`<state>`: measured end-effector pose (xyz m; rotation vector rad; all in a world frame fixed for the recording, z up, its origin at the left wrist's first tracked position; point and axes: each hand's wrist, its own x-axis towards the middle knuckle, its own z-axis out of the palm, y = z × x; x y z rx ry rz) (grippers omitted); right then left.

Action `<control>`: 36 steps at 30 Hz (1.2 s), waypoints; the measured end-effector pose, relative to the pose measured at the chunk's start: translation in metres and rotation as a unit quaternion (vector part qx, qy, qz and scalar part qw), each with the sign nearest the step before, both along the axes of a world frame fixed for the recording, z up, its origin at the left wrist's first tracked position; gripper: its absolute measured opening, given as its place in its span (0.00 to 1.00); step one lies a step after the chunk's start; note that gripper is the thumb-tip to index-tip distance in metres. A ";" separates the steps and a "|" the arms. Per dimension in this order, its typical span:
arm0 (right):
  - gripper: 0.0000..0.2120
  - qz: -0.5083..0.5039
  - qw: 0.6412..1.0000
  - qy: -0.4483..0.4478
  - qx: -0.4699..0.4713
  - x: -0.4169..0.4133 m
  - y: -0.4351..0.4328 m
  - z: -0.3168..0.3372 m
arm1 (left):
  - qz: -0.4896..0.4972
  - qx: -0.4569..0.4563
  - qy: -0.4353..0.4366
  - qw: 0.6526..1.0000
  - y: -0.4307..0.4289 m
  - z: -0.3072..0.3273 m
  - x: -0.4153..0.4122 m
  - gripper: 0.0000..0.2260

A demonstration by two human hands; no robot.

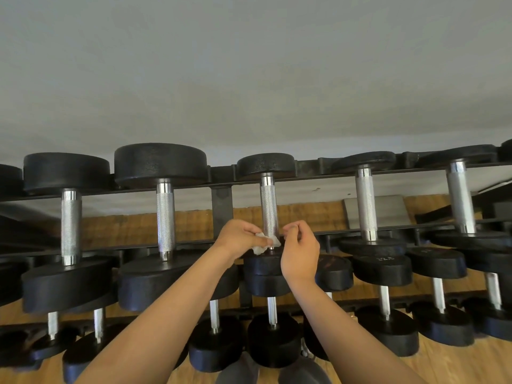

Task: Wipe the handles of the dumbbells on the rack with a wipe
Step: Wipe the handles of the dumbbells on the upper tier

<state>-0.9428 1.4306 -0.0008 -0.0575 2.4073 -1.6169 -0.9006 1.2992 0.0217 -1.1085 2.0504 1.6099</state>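
Note:
A black rack (221, 199) holds rows of black dumbbells with knurled silver handles. My left hand (238, 239) pinches a small white wipe (263, 242) against the near end of the middle top-row handle (268, 209). My right hand (300, 250) hovers just right of that handle, its fingers curled loosely and its fingertips close to the wipe; whether they touch it I cannot tell. Other top-row handles stand to the left (165, 217) and right (365, 203).
A lower row of smaller dumbbells (273, 339) sits beneath my forearms. Behind the rack is a grey wall (249, 79), and a wooden floor (457, 364) shows below. A grey pad (388, 212) lies behind the rack at right.

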 end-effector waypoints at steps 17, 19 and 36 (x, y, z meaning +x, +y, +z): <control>0.11 0.003 1.000 0.002 0.001 0.001 0.001 -0.003 | -0.040 -0.024 -0.015 0.999 0.000 0.000 0.002 0.20; 0.11 0.003 1.000 0.002 0.001 0.001 0.001 -0.003 | -0.005 -0.011 0.002 1.000 -0.004 0.005 -0.005 0.19; 0.11 0.001 1.000 0.000 -0.002 0.000 0.001 -0.002 | 0.085 -0.001 0.029 0.996 0.019 0.000 0.006 0.12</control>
